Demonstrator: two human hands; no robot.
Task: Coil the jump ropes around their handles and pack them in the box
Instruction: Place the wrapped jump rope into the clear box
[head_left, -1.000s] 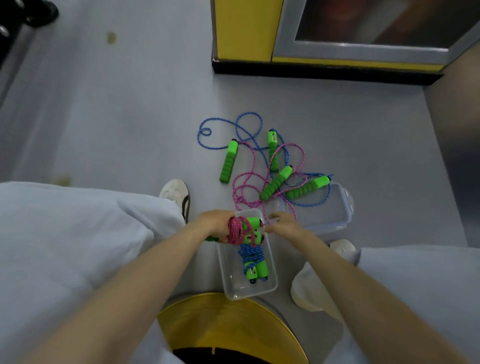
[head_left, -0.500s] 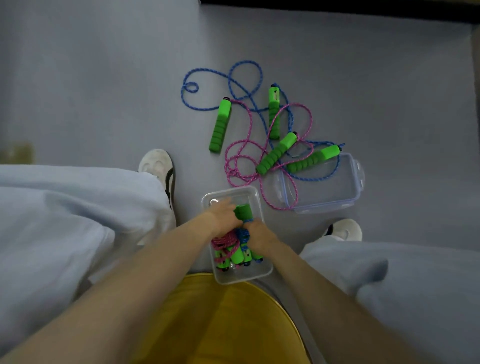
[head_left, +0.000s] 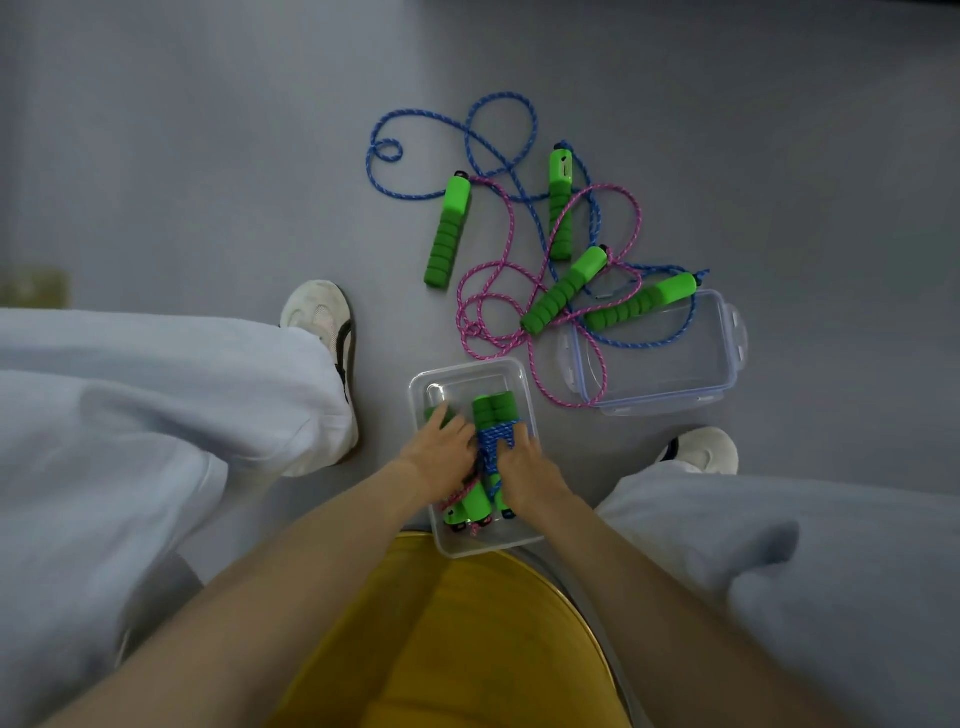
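1. A clear plastic box (head_left: 470, 376) sits on the grey floor (head_left: 208, 156) between the person's feet, just ahead of a yellow stool (head_left: 457, 639).
2. Two coiled bundles lie side by side inside it: a blue-wrapped bundle (head_left: 496, 441) on the right and a pink-wrapped bundle (head_left: 457, 506) on the left, mostly hidden.
3. The left hand (head_left: 441, 454) lies flat on the pink-wrapped bundle, grip spread, pressing down.
4. The right hand (head_left: 524, 470) rests against the blue-wrapped bundle, fingers curled at its side; whether the grip pinches it I cannot tell.
5. Beyond the box, a loose blue rope (head_left: 498, 135) and a loose pink rope (head_left: 498, 306) lie tangled with four green handles (head_left: 448, 231).
6. The clear lid (head_left: 670, 374) lies on the floor, right of the box, with ropes and one handle over it.
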